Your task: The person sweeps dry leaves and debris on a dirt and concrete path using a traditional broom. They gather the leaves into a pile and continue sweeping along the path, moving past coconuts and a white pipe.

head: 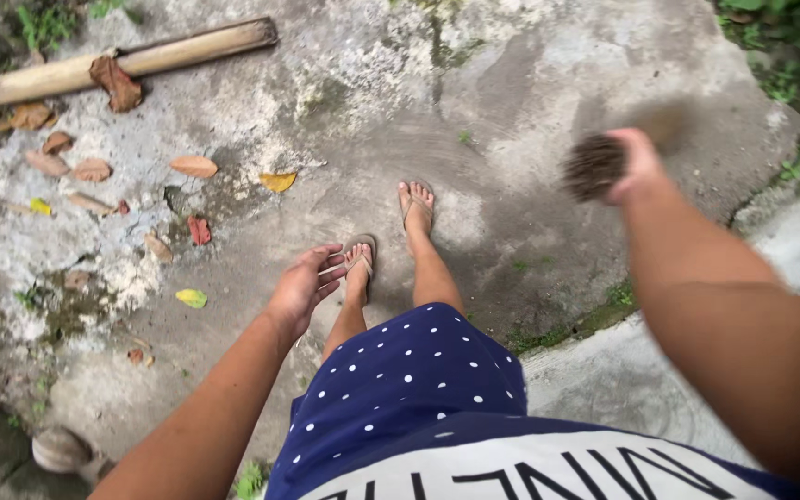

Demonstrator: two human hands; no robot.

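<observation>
The right hand (636, 167) is raised out to the side and closed around the top of a dark bristly broom (594, 167), whose bundled end shows blurred just left of the fist, with a faint smear of the broom trailing up and to the right. The left hand (303, 287) hangs loose with fingers spread and slightly curled, gripping nothing, just beside the left foot in a tan sandal (360, 255). The two hands are well apart, with the dotted blue skirt (409, 389) and both feet between them. Beyond the left hand, dry brown and yellow leaves (194, 167) lie scattered on the grey concrete ground (474, 102). Farther off, past those leaves, a bamboo pole (168, 56) lies across the ground
</observation>
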